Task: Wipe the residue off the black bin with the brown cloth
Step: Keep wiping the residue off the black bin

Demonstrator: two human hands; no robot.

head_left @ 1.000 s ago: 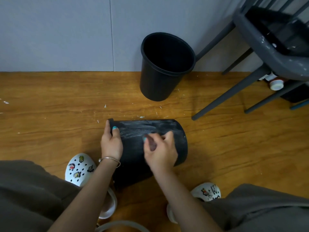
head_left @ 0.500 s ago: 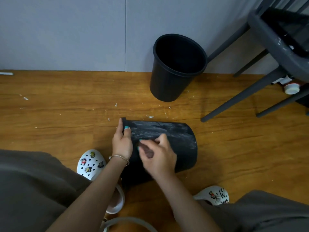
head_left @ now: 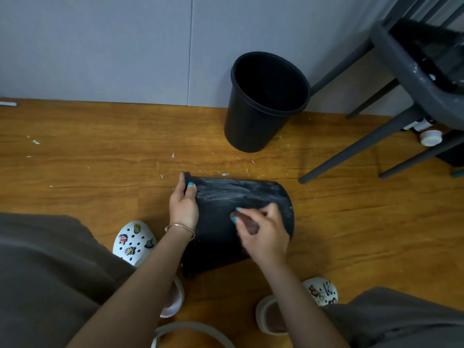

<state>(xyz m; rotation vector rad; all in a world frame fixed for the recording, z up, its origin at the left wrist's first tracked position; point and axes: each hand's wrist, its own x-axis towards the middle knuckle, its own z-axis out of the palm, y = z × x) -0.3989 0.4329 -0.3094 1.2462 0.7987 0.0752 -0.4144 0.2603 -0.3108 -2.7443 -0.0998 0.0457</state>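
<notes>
Wooden floor (head_left: 75, 156), two black bins (head_left: 241, 222), chair (head_left: 376, 136)

Two black bins were present: one lying bin (head_left: 241, 212) on its side on the floor (head_left: 75, 159), and one upright bin (head_left: 263, 101) beyond the lying bin, against the wall. Two hands were on the lying bin: the left hand (head_left: 183, 204) at its rim end and the right hand (head_left: 263, 232) on its side. Two white clogs were counted, one left clog (head_left: 133, 242) and one right clog (head_left: 321, 292), nearer than the lying bin. One bracelet (head_left: 180, 228) was on the left wrist. One grey chair (head_left: 401, 84) stood right of the upright bin.
</notes>
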